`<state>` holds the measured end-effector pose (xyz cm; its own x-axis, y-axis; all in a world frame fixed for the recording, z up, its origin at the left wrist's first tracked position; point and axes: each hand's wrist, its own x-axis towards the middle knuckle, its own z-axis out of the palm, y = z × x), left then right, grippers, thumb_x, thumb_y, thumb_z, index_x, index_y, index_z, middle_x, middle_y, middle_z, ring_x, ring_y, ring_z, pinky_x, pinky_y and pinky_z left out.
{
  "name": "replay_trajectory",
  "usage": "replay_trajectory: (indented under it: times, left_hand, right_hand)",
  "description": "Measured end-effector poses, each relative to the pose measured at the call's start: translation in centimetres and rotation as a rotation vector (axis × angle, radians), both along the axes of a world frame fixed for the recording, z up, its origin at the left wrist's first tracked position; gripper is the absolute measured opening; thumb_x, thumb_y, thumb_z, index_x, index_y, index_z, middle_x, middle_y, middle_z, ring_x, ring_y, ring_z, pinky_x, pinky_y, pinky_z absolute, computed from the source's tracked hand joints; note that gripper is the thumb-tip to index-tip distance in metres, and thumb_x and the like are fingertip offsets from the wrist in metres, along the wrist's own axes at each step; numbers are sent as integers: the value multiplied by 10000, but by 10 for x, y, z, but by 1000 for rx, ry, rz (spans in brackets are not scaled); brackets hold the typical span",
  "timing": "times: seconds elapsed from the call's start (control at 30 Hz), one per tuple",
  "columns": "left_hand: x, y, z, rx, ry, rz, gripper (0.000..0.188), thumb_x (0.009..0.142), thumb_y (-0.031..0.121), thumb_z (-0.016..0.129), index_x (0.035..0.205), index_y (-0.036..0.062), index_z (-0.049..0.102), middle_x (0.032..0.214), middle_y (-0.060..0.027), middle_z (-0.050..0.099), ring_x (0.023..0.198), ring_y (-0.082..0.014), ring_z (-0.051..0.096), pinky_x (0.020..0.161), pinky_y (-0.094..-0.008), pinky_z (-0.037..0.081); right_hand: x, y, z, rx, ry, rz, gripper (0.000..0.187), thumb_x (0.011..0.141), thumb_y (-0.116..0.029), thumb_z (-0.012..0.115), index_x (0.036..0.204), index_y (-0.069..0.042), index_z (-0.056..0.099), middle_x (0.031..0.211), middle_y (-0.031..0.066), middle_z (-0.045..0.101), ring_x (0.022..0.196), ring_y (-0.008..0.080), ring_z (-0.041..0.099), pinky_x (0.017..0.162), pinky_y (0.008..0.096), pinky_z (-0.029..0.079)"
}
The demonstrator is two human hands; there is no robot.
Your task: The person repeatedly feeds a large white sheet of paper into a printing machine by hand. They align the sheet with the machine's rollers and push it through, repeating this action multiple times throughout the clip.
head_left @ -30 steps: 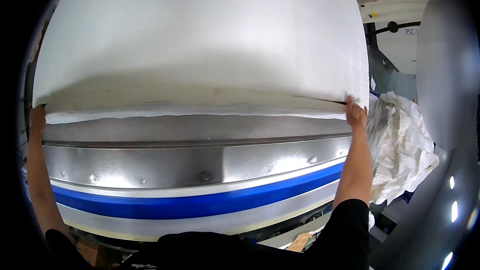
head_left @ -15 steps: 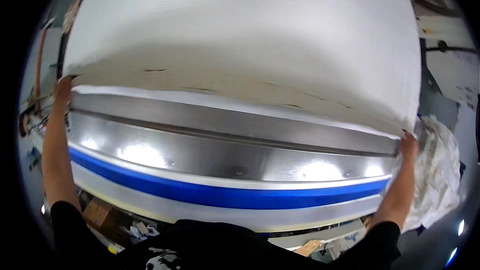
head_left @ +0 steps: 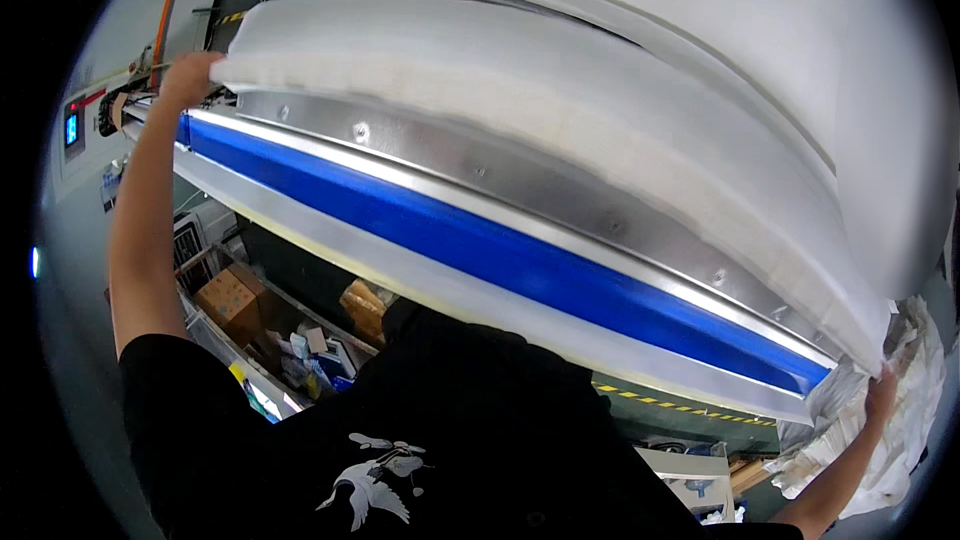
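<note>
A wide white sheet (head_left: 520, 90), soft-looking, hangs in a long fold in front of me. My left hand (head_left: 190, 80) is closed on its near left corner, and my right hand (head_left: 881, 392) grips the near right corner. Both arms are spread wide, with the sheet's near edge stretched between them. Under that edge runs a shiny metal plate (head_left: 480, 168) with several screw heads. A blue strip (head_left: 420, 215) lies along the plate's near side. Parts of the fingers are hidden at the sheet's corners.
Crumpled white sheeting (head_left: 915, 410) lies beside my right hand. Below the pale front ledge (head_left: 330, 248) stands a bin with a cardboard box (head_left: 235, 302) and packets. A panel with a lit blue screen (head_left: 72, 128) is at far left.
Both hands still hold the sheet. Its edge is raised into a fold and covers more of the metal plate. The view has turned, and the machine's front slants down to the right.
</note>
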<state>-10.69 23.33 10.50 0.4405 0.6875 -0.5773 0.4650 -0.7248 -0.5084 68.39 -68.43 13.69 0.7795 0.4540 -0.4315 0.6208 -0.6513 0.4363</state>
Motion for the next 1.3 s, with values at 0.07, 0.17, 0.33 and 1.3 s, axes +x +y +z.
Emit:
replay_trajectory:
  times: [0.07,0.17,0.33,1.3]
  left_hand:
    - [-28,-29,-20,-50,106,-14,346,764,30,551,1075,145,652,1029,-119,660,967,-309,623,851,-419,484]
    - [-63,-71,-40,-173,412,-57,395,718,31,607,1087,163,657,1050,-64,650,1022,-254,613,868,-410,471]
    - [-76,-108,-81,-324,680,-39,280,712,81,632,979,144,689,1040,-65,662,1012,-250,621,809,-408,478]
    - [67,-166,-93,69,-247,399,333,881,242,457,1145,113,613,1084,-161,636,1004,-368,595,857,-458,478]
  right_hand:
    - [-19,-13,-6,-99,134,18,376,787,-87,569,1162,-112,596,1027,194,640,989,351,600,856,434,467]
    - [-71,-1,-35,-261,219,5,367,740,-76,566,1099,-110,639,965,181,650,898,357,618,829,444,477]
    - [-107,-38,-62,-442,308,45,275,733,-120,558,987,-97,658,916,167,650,866,356,614,789,455,489]
    - [-144,86,-108,-341,803,-317,509,565,-294,726,1022,-75,667,1002,166,666,961,346,621,838,382,495]
